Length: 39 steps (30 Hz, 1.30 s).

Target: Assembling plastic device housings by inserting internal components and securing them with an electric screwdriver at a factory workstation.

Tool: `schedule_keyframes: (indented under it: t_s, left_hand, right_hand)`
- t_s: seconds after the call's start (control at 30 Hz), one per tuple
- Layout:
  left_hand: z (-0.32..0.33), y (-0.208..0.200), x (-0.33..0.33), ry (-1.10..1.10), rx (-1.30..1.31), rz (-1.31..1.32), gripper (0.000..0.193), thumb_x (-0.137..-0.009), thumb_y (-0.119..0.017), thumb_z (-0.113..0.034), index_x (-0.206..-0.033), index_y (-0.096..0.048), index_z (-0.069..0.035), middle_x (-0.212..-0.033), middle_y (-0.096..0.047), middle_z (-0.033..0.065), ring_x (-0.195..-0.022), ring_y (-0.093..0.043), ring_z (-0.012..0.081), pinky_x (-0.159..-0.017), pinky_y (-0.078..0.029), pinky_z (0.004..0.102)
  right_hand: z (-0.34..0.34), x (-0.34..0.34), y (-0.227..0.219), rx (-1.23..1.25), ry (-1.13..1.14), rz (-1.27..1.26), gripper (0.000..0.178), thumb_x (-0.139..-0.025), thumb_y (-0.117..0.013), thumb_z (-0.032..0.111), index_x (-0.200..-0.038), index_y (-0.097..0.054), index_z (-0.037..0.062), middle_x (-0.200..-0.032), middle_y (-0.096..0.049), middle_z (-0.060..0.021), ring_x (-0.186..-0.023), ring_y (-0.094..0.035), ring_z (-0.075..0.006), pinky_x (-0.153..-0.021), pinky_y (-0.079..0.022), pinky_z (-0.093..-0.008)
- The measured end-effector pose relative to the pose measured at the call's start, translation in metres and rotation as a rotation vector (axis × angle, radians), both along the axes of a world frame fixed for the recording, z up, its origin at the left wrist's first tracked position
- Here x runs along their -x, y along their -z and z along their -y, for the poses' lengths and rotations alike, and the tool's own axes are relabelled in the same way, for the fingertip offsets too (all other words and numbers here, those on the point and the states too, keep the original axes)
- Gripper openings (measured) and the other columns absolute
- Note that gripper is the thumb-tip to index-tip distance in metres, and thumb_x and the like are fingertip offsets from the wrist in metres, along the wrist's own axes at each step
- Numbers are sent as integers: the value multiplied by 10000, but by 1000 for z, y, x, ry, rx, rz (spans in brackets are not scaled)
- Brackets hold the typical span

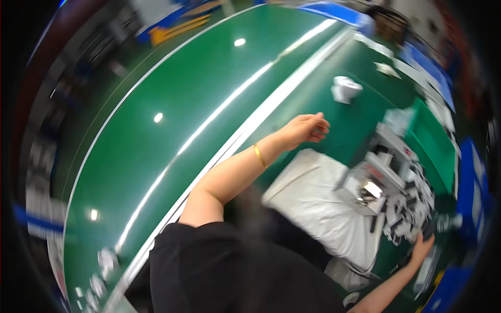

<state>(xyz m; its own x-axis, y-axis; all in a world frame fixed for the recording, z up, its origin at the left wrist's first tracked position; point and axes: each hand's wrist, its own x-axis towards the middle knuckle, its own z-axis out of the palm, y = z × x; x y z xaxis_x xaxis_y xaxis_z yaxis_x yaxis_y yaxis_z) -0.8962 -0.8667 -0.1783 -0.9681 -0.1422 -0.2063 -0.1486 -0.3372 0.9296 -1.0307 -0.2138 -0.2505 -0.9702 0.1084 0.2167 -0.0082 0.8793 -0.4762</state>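
Note:
My left hand (308, 129) is held out over the green work surface with its fingers loosely bent and apart, and nothing shows in it. A crumpled white bundle (345, 89) lies beyond it on the green top. At the lower right, my right hand (420, 249) has its fingers around something dark, too blurred to name. Close by it is a heap of small black and white pieces (409, 211). Left of that heap stands a grey-white machine or box (370, 182) with a shiny front, next to a white cloth (323, 198) spread near my body.
A green bin (430, 146) stands behind the heap, with blue bins (472, 193) along the right. A white rail (261, 112) divides the work surface from a long, glossy green belt or tabletop (172, 94). Several whitish bundles (107, 261) sit at the lower left.

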Motion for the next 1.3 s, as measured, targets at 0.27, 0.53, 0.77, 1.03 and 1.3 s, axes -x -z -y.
schedule_keyframes:
  t_s: [0.27, 0.53, 0.77, 1.03, 1.3]
  left_hand:
    - [125, 11, -343, -841, 1076, 363, 382, -928, -606, -331, -1135, -654, -13, -1098, -681, 142, -997, -651, 266, -883, -515, 378]
    - [65, -33, -730, -1308, 1126, 2297, 492, -868, -570, -298, -1347, -525, -192, -1492, -382, 111, -1408, -269, 380, -1057, -274, 653]
    - [12, -14, -978, -1200, 783, 1874, 230, -820, -554, -122, -739, -725, 10, -751, -695, 225, -699, -713, 311, -671, -555, 422]
    - [51, -57, -408, -825, 441, -11, 497, -957, -499, -186, -1377, -426, 70, -1199, -608, 215, -948, -671, 291, -830, -564, 406]
    - [-160, -41, -173, -84, -674, -2, 436, -1006, -451, -281, -1363, -455, -32, -1190, -602, 134, -1054, -614, 265, -846, -538, 370]
  right_hand:
    - [142, -56, -84, 453, -405, -192, 461, -978, -587, 188, -1363, -489, -47, -1375, -531, -168, -1220, -535, -224, -1027, -407, -305]
    - [284, -157, -155, 443, -798, -270, 297, -895, -652, 3, -1171, -614, -100, -1146, -662, -218, -1045, -644, -271, -915, -517, -352]
    - [297, -118, -104, 636, -930, 155, 363, -972, -560, 79, -1310, -533, -51, -1179, -641, -162, -1067, -595, -193, -962, -453, -299]
    - [356, -228, -129, 604, -1120, -44, 366, -782, -759, 44, -1126, -647, -10, -1058, -686, -127, -954, -652, -212, -869, -500, -319]
    - [325, -252, -120, 602, -1174, -206, 831, -697, -862, 159, -1361, -390, -1, -1329, -510, -208, -1206, -528, -335, -1034, -417, -400]
